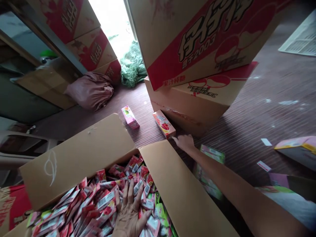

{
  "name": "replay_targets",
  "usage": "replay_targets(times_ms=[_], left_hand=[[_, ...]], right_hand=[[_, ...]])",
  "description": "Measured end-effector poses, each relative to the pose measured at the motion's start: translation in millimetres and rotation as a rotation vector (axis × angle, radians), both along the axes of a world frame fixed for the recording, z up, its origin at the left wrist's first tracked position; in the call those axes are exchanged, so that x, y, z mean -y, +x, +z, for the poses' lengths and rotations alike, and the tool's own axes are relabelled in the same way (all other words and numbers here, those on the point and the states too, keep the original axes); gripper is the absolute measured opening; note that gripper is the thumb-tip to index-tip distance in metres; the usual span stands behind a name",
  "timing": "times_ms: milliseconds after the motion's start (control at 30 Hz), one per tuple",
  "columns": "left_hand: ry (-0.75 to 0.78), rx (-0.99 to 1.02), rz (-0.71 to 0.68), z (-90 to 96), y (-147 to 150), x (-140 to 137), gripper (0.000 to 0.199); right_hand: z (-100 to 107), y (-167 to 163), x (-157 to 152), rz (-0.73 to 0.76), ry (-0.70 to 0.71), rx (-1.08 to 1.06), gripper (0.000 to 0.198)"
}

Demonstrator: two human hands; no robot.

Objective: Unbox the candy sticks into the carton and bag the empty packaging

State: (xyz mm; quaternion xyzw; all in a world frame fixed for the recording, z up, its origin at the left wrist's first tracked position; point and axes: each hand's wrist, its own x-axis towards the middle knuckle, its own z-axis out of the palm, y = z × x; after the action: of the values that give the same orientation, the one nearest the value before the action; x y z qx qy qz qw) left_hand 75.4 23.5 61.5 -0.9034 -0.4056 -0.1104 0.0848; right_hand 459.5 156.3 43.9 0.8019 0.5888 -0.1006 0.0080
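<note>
My left hand (129, 210) lies with fingers spread on a heap of small red, pink and green sachets (106, 200) inside an open cardboard carton (81, 158). My right hand (184, 143) reaches out past the carton's right flap. Its outstretched finger is at the near end of a small pink-red box with a strawberry picture (164, 124) on the floor; whether it touches the box I cannot tell. A second small pink box (130, 117) lies to the left of that one. Nothing shows in my right hand.
Large printed cartons (197, 42) stand stacked ahead, the upper one tilted. A brown sack (91, 90) and green netting (133, 64) lie behind. On the right are a green-printed package (212, 154), an opened box (297, 149) and paper slips (266, 142) on the striped floor.
</note>
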Motion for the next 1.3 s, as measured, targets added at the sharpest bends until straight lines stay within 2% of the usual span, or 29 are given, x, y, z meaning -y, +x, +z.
replay_targets(times_ms=[67, 133, 200, 267, 333, 433, 533, 633, 700, 767, 867, 933, 1000, 1100, 1200, 1300], left_hand=[[-0.013, -0.011, 0.013, -0.3, 0.2, 0.5, 0.084], [-0.025, -0.014, 0.022, 0.9, 0.4, 0.4, 0.083], [-0.03, -0.014, 0.026, 2.9, 1.1, -0.1, 0.083], [-0.028, -0.016, 0.027, 4.6, 2.1, -0.7, 0.083], [-0.024, -0.013, 0.027, 5.2, 3.0, -0.9, 0.083], [-0.008, 0.004, 0.029, 4.8, 4.3, -0.6, 0.08], [0.038, 0.032, 0.027, 3.3, 5.6, -0.6, 0.08], [0.065, 0.047, 0.017, 2.1, 6.6, -0.7, 0.081], [0.051, 0.04, 0.02, 2.1, 6.9, -0.3, 0.08], [0.02, 0.028, 0.031, 2.6, 6.9, 0.2, 0.08], [-0.027, 0.007, 0.058, 2.3, 6.6, 0.5, 0.079], [-0.047, -0.001, 0.075, 0.3, 5.7, 0.3, 0.076], [-0.07, 0.0, 0.092, -3.4, 4.2, -0.5, 0.074], [-0.119, 0.022, 0.099, -9.5, 2.0, -2.2, 0.071], [-0.204, 0.059, 0.11, -10.8, 3.0, -3.9, 0.066], [-0.328, 0.098, 0.143, -1.8, 8.1, -5.6, 0.063]], right_hand=[[6.0, -11.9, -19.4, -0.119, 0.209, 0.021, 0.066], [7.4, -20.6, -38.8, -0.146, 0.279, -0.025, 0.075], [3.9, -22.1, -50.0, -0.128, 0.165, -0.11, 0.082], [-1.5, -16.4, -48.4, -0.142, 0.072, -0.16, 0.068], [-3.6, -7.1, -36.6, -0.154, 0.079, -0.131, 0.054], [5.2, 0.7, -17.5, -0.076, 0.154, -0.023, 0.048], [21.4, -6.7, -18.3, -0.017, 0.191, -0.04, 0.05], [28.5, -19.8, -39.8, -0.105, 0.186, -0.108, 0.065], [23.7, -26.4, -56.9, -0.166, 0.151, -0.128, 0.082], [13.4, -30.0, -70.0, -0.197, 0.084, -0.156, 0.091], [1.3, -29.9, -75.7, -0.217, 0.032, -0.181, 0.089], [3.6, -25.9, -69.3, -0.219, 0.041, -0.163, 0.083], [16.9, -18.6, -55.5, -0.208, 0.054, -0.12, 0.074], [54.9, -4.5, -23.3, -0.135, 0.124, -0.013, 0.061], [107.7, 7.7, 20.0, -0.012, 0.185, 0.126, 0.059], [171.5, 13.2, 70.1, 0.038, 0.221, 0.19, 0.052]])
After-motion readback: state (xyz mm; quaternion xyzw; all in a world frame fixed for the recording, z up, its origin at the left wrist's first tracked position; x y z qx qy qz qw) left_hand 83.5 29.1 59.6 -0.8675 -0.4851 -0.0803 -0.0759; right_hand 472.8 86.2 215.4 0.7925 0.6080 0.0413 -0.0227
